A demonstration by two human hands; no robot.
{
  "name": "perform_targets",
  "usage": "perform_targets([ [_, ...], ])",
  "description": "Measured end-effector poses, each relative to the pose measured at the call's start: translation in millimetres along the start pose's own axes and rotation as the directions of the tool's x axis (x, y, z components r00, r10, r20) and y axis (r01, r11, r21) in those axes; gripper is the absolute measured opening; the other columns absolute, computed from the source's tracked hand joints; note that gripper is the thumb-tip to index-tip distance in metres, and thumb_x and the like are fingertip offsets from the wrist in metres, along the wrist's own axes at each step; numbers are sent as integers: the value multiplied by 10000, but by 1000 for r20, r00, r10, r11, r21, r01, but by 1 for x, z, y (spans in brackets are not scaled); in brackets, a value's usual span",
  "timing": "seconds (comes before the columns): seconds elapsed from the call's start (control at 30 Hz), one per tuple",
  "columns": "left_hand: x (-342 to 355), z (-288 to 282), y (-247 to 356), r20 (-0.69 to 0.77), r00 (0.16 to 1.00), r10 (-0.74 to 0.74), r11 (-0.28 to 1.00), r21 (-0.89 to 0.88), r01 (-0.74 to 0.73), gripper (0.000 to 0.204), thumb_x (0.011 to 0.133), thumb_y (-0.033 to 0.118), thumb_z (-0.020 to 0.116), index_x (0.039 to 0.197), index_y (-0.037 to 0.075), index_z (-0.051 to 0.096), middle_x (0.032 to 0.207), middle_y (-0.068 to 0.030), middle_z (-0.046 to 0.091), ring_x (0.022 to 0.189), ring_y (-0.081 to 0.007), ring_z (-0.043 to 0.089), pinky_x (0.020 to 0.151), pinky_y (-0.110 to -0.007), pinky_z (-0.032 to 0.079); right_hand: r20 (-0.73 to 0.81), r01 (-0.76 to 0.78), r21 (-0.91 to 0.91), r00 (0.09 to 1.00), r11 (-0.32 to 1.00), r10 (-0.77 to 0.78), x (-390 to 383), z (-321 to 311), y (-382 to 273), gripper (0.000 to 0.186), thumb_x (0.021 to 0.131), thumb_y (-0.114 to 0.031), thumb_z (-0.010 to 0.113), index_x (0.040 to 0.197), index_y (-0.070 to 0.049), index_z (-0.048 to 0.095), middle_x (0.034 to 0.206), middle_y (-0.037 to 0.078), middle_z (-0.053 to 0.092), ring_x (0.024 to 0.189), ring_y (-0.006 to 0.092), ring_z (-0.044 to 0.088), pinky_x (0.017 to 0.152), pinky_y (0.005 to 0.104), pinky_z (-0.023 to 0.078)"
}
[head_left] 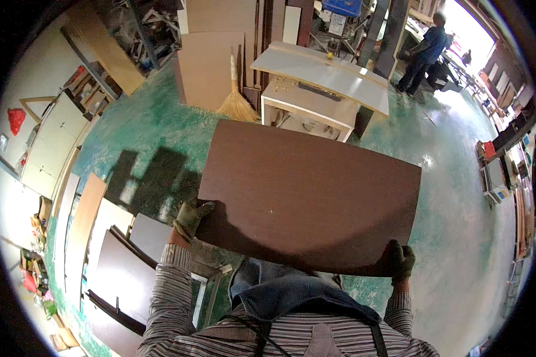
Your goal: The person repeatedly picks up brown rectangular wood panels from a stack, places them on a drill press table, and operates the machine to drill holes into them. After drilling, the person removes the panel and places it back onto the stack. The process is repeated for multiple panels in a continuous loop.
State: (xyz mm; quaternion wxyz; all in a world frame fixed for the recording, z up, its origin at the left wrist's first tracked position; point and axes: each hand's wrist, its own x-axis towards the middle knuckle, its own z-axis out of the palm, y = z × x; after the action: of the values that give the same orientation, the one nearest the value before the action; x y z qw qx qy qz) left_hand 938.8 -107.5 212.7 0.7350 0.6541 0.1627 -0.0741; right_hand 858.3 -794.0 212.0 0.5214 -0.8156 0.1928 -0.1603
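Observation:
A large dark brown board (309,196) is held up in front of my body, its broad face turned up toward me. My left hand (190,219), in a dark work glove, grips its near left edge with the thumb lying over the top face. At the near right corner my right hand (397,260), gloved too, is closed round the edge. The fingers of both hands beneath the board are hidden. A shadow falls across the board's near part.
Beyond the board stands a table with a long pale panel (321,71); a straw broom (238,104) leans left of it. Several boards (122,273) lie at my left. A person in blue (426,53) stands at the far right. The floor (452,238) is worn green.

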Motion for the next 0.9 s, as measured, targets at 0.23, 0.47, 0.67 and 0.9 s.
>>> perform_targets([
  [0.23,120,38,58,274,958,84,978,164,-132,302,879,180,753,1120,4,708,1056,-82,721,946,-204,641,866,-376,514,-135,6,-148,991,989,-26,58,-2,-1,407,917,-360,744,721,-46,573,674,21,590,645,112,499,554,349,424],
  [0.47,225,99,124,341,940,3,999,-42,12,782,982,609,437,1423,-35,480,1406,-166,559,1211,-267,568,1057,-372,440,-109,-89,-169,991,982,71,178,29,9,375,937,-354,709,767,-26,644,708,29,628,642,123,503,571,334,426],
  [0.67,317,151,165,677,735,27,660,-564,496,1091,895,826,335,1414,-127,443,1427,-224,539,1220,-346,582,1046,-437,460,-65,-177,-11,982,984,176,330,70,21,451,906,-438,706,746,-24,625,685,18,599,631,145,486,576,337,391],
  [0.9,342,184,178,508,851,133,627,-708,325,1055,909,811,329,1385,-117,489,1380,-238,576,1188,-363,600,1022,-479,471,49,-186,12,981,982,185,432,90,26,437,930,-431,688,954,4,720,837,41,656,735,170,543,659,354,456],
])
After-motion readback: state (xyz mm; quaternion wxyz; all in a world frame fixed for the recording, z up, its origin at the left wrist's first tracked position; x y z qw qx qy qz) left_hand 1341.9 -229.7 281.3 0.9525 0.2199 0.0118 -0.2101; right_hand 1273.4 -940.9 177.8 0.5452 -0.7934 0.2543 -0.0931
